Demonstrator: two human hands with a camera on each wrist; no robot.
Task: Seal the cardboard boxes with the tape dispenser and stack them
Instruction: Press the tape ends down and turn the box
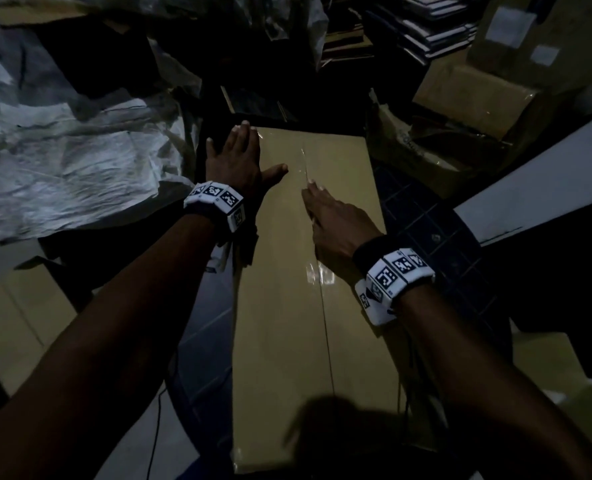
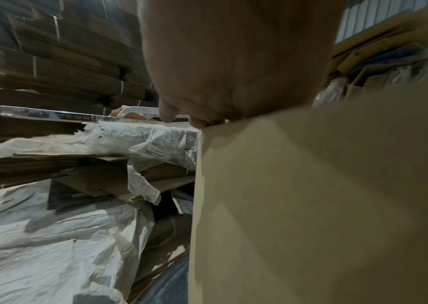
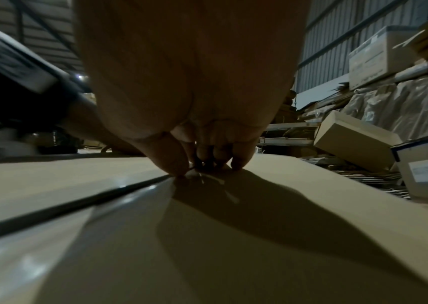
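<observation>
Cardboard box: long, tan, glossy-taped seam; left hand flat, right hand fingertips pressing tape.

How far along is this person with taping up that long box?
Clear tape already shines along the cardboard box centre seam. Right now the right hand presses it down while the left hand steadies the far corner. Stacking is still left; no tape dispenser is in view.
</observation>
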